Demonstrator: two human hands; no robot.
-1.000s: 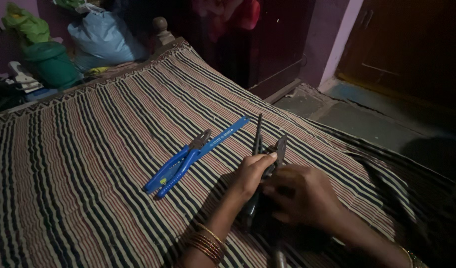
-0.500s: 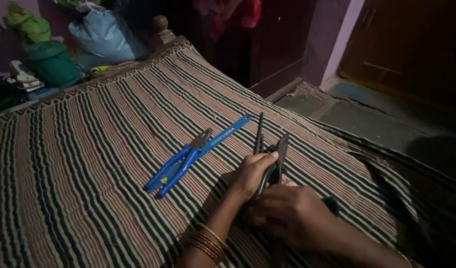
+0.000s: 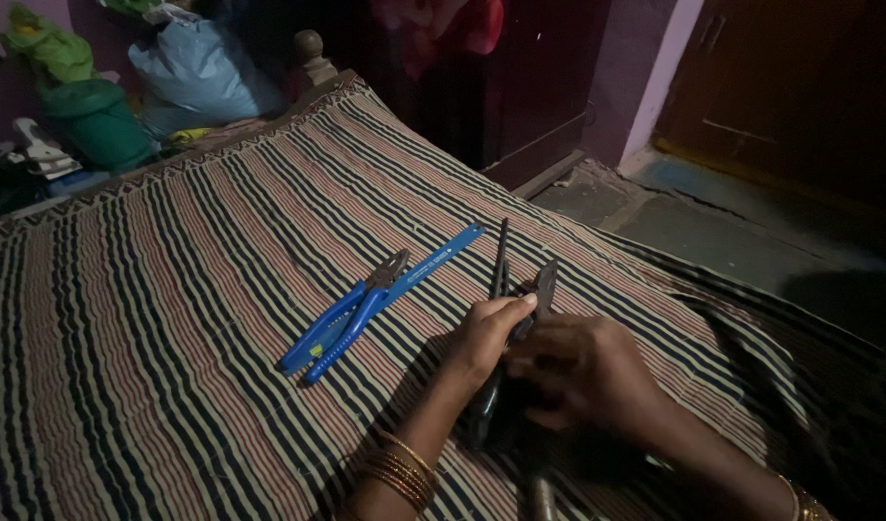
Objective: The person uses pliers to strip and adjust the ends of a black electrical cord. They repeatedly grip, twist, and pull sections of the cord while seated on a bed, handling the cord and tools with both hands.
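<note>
My one camera sits on my head; it looks down and forward, close over the striped bed (image 3: 173,318); no second view.

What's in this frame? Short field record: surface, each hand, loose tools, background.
surface: striped woven bed cover
left hand: grips dark metal pliers-like tool with its jaws pointing away from the person
right hand: closed over the same tool's lower part, which is too dark to make out
wrists: gold bangles on the left
loose tools: blue-handled pliers lying on a flat blue strip, apart from both hands
background: green plastic container, pale blue sack, beyond the bed's edge
</note>
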